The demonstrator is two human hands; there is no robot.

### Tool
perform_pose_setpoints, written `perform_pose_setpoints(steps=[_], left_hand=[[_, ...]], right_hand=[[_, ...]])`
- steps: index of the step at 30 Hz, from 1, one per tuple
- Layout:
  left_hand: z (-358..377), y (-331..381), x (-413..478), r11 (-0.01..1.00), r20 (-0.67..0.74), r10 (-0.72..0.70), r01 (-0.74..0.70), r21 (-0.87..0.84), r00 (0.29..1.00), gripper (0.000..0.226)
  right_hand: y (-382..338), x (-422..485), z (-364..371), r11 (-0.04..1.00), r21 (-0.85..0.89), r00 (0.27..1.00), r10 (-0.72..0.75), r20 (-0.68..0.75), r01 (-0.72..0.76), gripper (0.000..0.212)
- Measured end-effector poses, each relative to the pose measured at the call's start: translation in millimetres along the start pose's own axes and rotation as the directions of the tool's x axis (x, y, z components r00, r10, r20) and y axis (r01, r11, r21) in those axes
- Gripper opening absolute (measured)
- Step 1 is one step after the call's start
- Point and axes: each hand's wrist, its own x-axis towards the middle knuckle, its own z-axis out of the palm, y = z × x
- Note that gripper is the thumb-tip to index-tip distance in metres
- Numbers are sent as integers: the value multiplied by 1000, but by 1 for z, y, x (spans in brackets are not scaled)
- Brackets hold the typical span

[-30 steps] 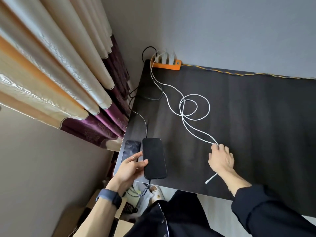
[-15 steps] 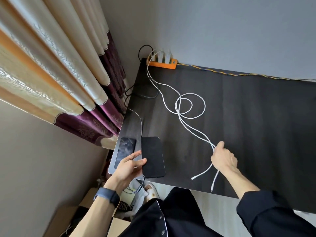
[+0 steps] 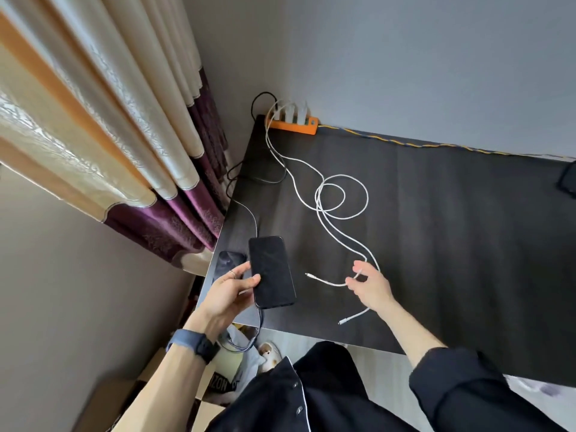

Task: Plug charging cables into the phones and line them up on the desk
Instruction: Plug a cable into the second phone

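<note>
My left hand point(image 3: 227, 294) grips a black phone point(image 3: 270, 271) by its left edge at the desk's near left corner; a dark cable point(image 3: 258, 330) is plugged into its bottom end. A second dark phone point(image 3: 229, 260) lies just left of it, partly hidden by my fingers. My right hand point(image 3: 369, 283) pinches a white charging cable point(image 3: 327, 280), whose plug end lies free toward the phone. Another white cable end point(image 3: 352, 318) rests near the desk's front edge. Both white cables loop back to an orange power strip point(image 3: 293, 124).
The dark desk point(image 3: 452, 244) meets a grey wall at the back and curtains point(image 3: 124, 135) at the left. A dark object point(image 3: 568, 182) sits at the far right edge. Cardboard boxes point(image 3: 124, 397) and a bag stand on the floor below the desk's left corner.
My right hand pulled the white cable ends toward the front, then opened its fingers to a pinch on one cable. My left hand kept hold of the black phone, lifting it slightly.
</note>
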Motion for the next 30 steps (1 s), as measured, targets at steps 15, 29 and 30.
perform_pose_setpoints(steps=[15, 29, 30], left_hand=[[-37, -17, -22, 985, -205, -35, -1, -172, 978, 33], [-14, -12, -3, 941, -312, -140, 29, -337, 940, 21], [-9, -11, 2, 942, -328, -141, 24, -335, 934, 19]], right_hand=[[-14, -8, 104, 523, -767, 903, -396, 167, 371, 39], [-51, -64, 71, 959, -37, 959, -282, -16, 281, 12], [-55, -75, 65, 963, 26, 963, -268, -38, 269, 11]])
